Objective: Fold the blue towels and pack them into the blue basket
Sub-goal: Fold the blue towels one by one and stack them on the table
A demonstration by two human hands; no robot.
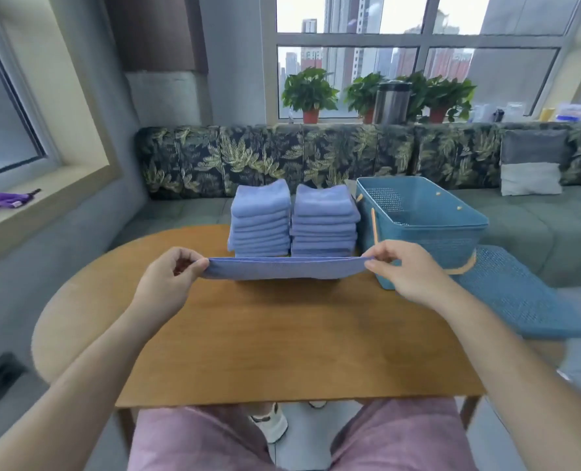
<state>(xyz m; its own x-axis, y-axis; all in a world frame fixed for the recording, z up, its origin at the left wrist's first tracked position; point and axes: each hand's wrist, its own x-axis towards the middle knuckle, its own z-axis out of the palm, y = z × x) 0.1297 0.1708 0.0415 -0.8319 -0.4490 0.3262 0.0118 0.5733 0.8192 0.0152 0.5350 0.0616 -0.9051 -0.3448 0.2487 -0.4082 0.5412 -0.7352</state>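
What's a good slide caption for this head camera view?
Left hand and right hand pinch a blue towel taut over the table, before two folded stacks and the open blue basket.

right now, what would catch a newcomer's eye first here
The blue towel comes first, stretched flat between the left hand and the right hand, each pinching one end above the wooden table. Just behind it stand two neat stacks of folded towels, side by side, and to their right the open blue basket, with its lid lying beside it.
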